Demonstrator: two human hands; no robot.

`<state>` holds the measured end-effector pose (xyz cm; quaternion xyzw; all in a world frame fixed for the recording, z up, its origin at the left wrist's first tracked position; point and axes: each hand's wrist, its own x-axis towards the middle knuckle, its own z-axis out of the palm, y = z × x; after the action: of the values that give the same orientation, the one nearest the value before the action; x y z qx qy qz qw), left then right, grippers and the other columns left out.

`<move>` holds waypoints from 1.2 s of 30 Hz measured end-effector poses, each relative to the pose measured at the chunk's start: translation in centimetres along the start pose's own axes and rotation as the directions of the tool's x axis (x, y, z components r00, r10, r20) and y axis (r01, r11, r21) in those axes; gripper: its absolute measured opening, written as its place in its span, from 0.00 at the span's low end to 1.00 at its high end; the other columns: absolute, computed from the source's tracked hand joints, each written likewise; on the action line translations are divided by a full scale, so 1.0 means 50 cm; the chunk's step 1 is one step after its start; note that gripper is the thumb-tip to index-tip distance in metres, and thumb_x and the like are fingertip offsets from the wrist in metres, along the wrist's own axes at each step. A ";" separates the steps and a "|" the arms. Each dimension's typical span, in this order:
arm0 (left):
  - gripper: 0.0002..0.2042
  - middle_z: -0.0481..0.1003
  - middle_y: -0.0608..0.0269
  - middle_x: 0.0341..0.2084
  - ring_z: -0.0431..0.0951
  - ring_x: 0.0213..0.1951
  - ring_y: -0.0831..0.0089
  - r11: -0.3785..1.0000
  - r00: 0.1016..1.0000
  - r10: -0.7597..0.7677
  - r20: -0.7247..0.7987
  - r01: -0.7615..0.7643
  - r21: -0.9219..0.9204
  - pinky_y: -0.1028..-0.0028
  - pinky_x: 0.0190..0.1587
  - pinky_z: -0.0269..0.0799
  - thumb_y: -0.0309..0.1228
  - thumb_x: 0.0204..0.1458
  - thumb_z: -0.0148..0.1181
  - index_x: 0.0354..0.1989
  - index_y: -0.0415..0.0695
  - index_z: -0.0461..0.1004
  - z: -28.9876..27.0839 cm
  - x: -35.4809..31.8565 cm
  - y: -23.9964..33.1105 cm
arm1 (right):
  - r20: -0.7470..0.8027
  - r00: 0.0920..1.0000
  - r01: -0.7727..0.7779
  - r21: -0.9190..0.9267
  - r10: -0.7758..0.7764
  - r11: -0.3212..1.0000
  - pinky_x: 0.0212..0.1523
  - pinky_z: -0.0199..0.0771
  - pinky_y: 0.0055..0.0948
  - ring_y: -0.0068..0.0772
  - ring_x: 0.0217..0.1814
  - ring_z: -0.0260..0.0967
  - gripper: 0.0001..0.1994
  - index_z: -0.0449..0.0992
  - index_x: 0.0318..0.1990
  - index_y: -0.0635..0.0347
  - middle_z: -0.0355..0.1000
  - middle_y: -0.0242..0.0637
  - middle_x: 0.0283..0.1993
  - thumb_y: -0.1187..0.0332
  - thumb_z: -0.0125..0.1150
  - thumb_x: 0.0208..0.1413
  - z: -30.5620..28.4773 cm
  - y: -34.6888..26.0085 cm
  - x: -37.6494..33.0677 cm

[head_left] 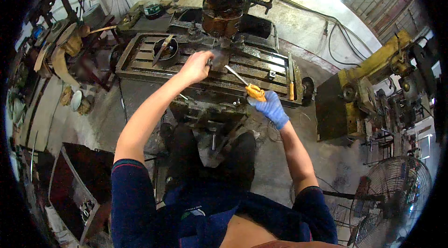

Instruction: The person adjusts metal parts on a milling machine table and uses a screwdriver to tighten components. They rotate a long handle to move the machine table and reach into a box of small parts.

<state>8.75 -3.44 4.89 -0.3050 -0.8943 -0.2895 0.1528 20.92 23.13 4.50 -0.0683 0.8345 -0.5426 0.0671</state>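
Note:
My bare left hand (pixel 198 67) is closed at the middle of the slotted machine table, beneath the spindle head (pixel 223 21). A small dark piece shows at its fingertips, too blurred to name. My right hand (pixel 270 109), in a blue glove, grips a tool with a slim metal shaft (pixel 237 75). Yellow-orange shows where the fingers close; I cannot tell whether it is the tool's handle or the glove's coating. The shaft tilts up and left, its tip a short way right of my left hand. Dark wet-looking metal (pixel 223 56) lies under the spindle.
On the machine table (pixel 135 68) sit a black bowl (pixel 171 52) with a brush across it and a yellow-handled tool (pixel 291 90). Behind stands a plastic jug (pixel 151 5). A yellow-green machine (pixel 336 103) and a fan (pixel 396 196) are at right; a metal bin (pixel 70 192) is lower left.

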 end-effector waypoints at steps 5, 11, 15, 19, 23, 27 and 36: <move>0.15 0.71 0.47 0.36 0.70 0.43 0.50 0.988 0.987 -0.112 0.118 0.099 0.114 0.60 0.45 0.66 0.20 0.37 0.56 0.38 0.39 0.68 0.053 0.075 -0.075 | -0.070 0.988 -0.136 0.050 0.139 0.989 0.34 0.69 0.19 0.17 0.32 0.69 0.15 0.77 0.37 0.64 0.75 0.27 0.33 0.68 0.69 0.40 0.061 0.206 0.105; 0.14 0.70 0.50 0.32 0.70 0.41 0.51 0.981 0.985 -0.174 0.006 0.173 0.090 0.60 0.43 0.67 0.21 0.39 0.56 0.38 0.42 0.68 0.071 0.060 -0.101 | -0.231 0.948 -0.245 -0.092 0.218 0.965 0.38 0.69 0.23 0.24 0.35 0.70 0.19 0.74 0.41 0.69 0.75 0.38 0.36 0.65 0.65 0.42 0.097 0.185 0.051; 0.12 0.71 0.52 0.33 0.72 0.38 0.52 0.974 0.983 -0.181 -0.019 0.182 0.132 0.59 0.40 0.69 0.25 0.41 0.56 0.37 0.44 0.69 0.071 0.057 -0.094 | -0.278 0.956 -0.131 -0.127 0.091 0.983 0.41 0.69 0.24 0.29 0.39 0.71 0.23 0.73 0.42 0.69 0.74 0.44 0.38 0.60 0.65 0.42 0.098 0.246 0.046; 0.10 0.73 0.52 0.31 0.74 0.35 0.52 0.974 0.990 -0.142 -0.019 0.143 0.175 0.59 0.38 0.69 0.28 0.42 0.55 0.36 0.45 0.71 0.085 0.067 -0.107 | -0.197 0.973 -0.147 -0.118 0.122 0.982 0.41 0.70 0.25 0.29 0.40 0.72 0.22 0.74 0.40 0.67 0.74 0.45 0.38 0.59 0.65 0.43 0.074 0.207 -0.010; 0.09 0.74 0.52 0.30 0.74 0.34 0.52 0.970 0.991 -0.122 -0.049 0.130 0.206 0.59 0.38 0.69 0.29 0.43 0.55 0.35 0.44 0.72 0.098 0.095 -0.115 | -0.207 0.975 -0.106 -0.119 0.080 0.987 0.38 0.71 0.27 0.31 0.36 0.73 0.17 0.75 0.39 0.66 0.75 0.44 0.35 0.62 0.63 0.46 0.027 0.124 -0.087; 0.10 0.74 0.51 0.30 0.74 0.34 0.53 0.970 0.990 -0.128 -0.055 0.137 0.203 0.59 0.37 0.69 0.31 0.44 0.56 0.36 0.44 0.71 0.126 0.123 -0.116 | -0.309 0.951 -0.098 -0.292 0.002 0.951 0.35 0.71 0.26 0.28 0.32 0.72 0.15 0.75 0.39 0.64 0.75 0.43 0.32 0.64 0.63 0.45 -0.031 0.158 -0.128; 0.11 0.74 0.52 0.21 0.76 0.27 0.54 0.899 0.935 -0.316 -0.159 0.348 0.267 0.59 0.28 0.71 0.37 0.46 0.57 0.32 0.43 0.69 0.143 0.129 -0.114 | -0.536 0.798 0.138 -0.285 -0.277 0.949 0.34 0.68 0.22 0.21 0.30 0.66 0.14 0.75 0.39 0.66 0.73 0.32 0.30 0.68 0.61 0.44 -0.242 -0.111 -0.099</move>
<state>-0.49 0.19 -0.27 -0.1054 -0.9559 -0.1935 0.1940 23.77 32.67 14.64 -0.0021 0.8608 -0.4412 -0.2536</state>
